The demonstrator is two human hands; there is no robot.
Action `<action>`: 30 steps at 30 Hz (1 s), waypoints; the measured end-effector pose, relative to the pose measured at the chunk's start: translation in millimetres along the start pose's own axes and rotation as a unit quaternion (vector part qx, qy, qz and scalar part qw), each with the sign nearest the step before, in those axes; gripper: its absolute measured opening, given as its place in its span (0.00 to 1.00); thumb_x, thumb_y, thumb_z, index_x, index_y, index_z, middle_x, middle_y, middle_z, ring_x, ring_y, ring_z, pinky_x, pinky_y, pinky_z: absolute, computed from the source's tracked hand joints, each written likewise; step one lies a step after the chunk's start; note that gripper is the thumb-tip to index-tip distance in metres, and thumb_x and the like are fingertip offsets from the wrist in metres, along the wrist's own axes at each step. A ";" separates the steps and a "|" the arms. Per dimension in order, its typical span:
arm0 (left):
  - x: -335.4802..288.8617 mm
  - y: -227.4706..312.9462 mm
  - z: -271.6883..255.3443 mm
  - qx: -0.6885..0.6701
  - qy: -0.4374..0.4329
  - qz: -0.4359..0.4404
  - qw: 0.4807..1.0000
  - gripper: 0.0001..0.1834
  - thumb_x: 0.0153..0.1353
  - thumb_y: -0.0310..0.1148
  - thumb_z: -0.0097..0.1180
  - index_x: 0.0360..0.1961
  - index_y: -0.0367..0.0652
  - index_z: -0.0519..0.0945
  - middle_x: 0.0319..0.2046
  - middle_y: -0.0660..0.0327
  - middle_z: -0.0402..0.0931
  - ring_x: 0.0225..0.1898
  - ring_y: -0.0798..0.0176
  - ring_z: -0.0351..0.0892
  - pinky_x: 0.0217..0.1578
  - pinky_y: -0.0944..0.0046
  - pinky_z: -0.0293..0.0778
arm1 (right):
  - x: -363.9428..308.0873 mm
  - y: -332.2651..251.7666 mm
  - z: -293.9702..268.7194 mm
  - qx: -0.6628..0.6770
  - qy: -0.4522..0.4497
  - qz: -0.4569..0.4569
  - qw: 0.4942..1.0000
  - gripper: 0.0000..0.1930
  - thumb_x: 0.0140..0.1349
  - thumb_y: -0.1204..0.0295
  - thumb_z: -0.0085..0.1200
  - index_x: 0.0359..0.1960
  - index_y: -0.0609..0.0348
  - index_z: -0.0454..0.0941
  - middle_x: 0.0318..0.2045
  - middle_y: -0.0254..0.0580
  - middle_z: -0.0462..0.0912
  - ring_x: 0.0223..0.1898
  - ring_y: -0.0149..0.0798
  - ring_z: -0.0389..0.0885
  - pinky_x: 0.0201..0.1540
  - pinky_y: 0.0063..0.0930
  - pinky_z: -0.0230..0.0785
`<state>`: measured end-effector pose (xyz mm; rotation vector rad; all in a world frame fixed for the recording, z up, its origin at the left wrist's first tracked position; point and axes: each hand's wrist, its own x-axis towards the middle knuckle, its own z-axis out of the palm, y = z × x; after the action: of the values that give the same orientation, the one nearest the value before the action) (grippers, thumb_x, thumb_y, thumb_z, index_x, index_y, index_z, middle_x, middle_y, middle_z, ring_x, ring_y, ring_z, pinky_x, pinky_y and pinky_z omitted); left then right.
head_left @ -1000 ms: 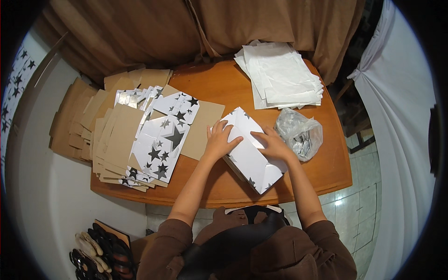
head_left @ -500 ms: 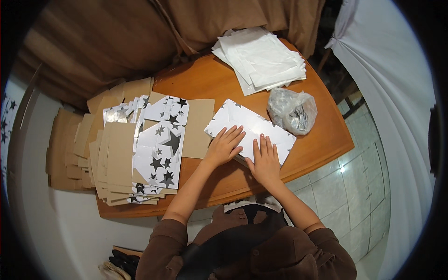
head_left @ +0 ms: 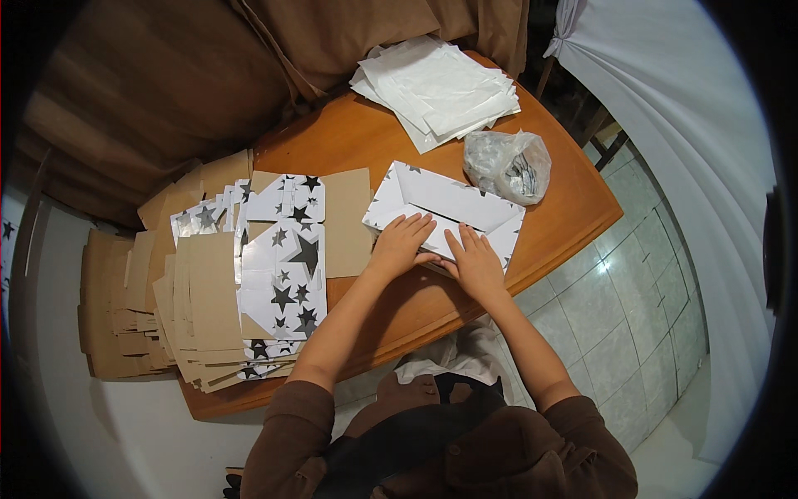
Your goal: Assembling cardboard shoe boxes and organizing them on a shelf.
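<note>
A white carton box [head_left: 440,190] printed with dark stars stands on the wooden table in front of me. Its long top flaps fold inward, leaving a narrow dark slit between them. My left hand [head_left: 403,245] lies on the near top edge toward the box's left, fingers stretched out and open. Beside it, my right hand [head_left: 477,264] rests open on the same near flap, its fingers extended. Both thumbs point toward each other at the near side of the box. The box's near wall is mostly hidden by my hands.
Flat star-printed carton blanks [head_left: 287,274] and brown cardboard pieces [head_left: 212,287] pile up on the left of the table [head_left: 573,224]. White sheets [head_left: 449,83] are stacked at the back. A clear plastic bag [head_left: 507,166] with small silvery items stands behind the box's right end.
The slit between the box's top flaps is now visible, where the top looked nearly closed before. My hands have shifted toward the near edge, thumbs closer together. The view has shifted slightly.
</note>
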<state>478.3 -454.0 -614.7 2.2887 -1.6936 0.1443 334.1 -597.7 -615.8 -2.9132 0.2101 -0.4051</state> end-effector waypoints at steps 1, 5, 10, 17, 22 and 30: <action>-0.7 -0.5 1.1 -0.004 -0.003 -0.004 1.000 0.40 0.46 0.54 0.60 0.58 0.44 0.66 0.60 0.58 0.64 0.61 0.55 0.62 0.60 0.52 0.58 | 0.6 -0.7 -0.6 0.006 0.009 0.001 1.000 0.31 0.55 0.55 0.55 0.59 0.52 0.64 0.58 0.57 0.65 0.59 0.51 0.64 0.59 0.46 0.59; -1.8 8.3 -4.3 0.010 0.031 -0.011 0.999 0.39 0.49 0.55 0.57 0.59 0.44 0.66 0.63 0.57 0.59 0.63 0.52 0.58 0.61 0.50 0.55 | -2.4 -9.8 -18.0 -0.028 0.060 -0.006 0.998 0.30 0.54 0.56 0.56 0.58 0.53 0.66 0.53 0.53 0.66 0.58 0.52 0.62 0.61 0.50 0.53; -7.8 -3.8 -11.7 0.037 0.103 -0.067 0.992 0.34 0.58 0.52 0.50 0.60 0.40 0.64 0.63 0.47 0.54 0.63 0.42 0.53 0.61 0.47 0.52 | -5.2 -2.1 -27.0 0.024 0.143 0.061 0.988 0.27 0.56 0.61 0.53 0.58 0.53 0.66 0.54 0.54 0.63 0.58 0.54 0.59 0.61 0.53 0.50; 6.8 -70.2 -24.6 -0.189 0.088 -0.305 0.929 0.35 0.63 0.51 0.44 0.62 0.34 0.59 0.60 0.37 0.57 0.61 0.40 0.58 0.61 0.53 0.55 | -5.6 76.0 7.0 0.264 0.188 0.304 0.896 0.27 0.62 0.65 0.47 0.61 0.62 0.59 0.55 0.56 0.64 0.59 0.53 0.60 0.61 0.41 0.53; 9.3 -75.5 -12.8 -0.242 0.103 -0.313 0.913 0.33 0.62 0.52 0.44 0.55 0.30 0.67 0.47 0.37 0.72 0.51 0.39 0.71 0.53 0.54 0.65 | 6.8 67.5 19.0 0.606 0.105 0.322 0.720 0.27 0.65 0.65 0.44 0.61 0.66 0.55 0.55 0.52 0.68 0.55 0.43 0.69 0.57 0.31 0.60; 5.7 -74.0 -86.6 -0.358 0.274 -0.356 0.818 0.23 0.64 0.48 0.45 0.47 0.37 0.73 0.39 0.50 0.78 0.42 0.56 0.77 0.45 0.63 0.69 | 50.7 36.7 -46.8 0.702 0.122 0.267 0.649 0.33 0.67 0.48 0.35 0.60 0.65 0.51 0.55 0.51 0.64 0.56 0.39 0.64 0.58 0.33 0.58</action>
<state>558.2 -414.4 -543.4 1.8546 -0.4113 -0.0077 365.0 -649.7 -566.3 -1.1554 0.4852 -0.5017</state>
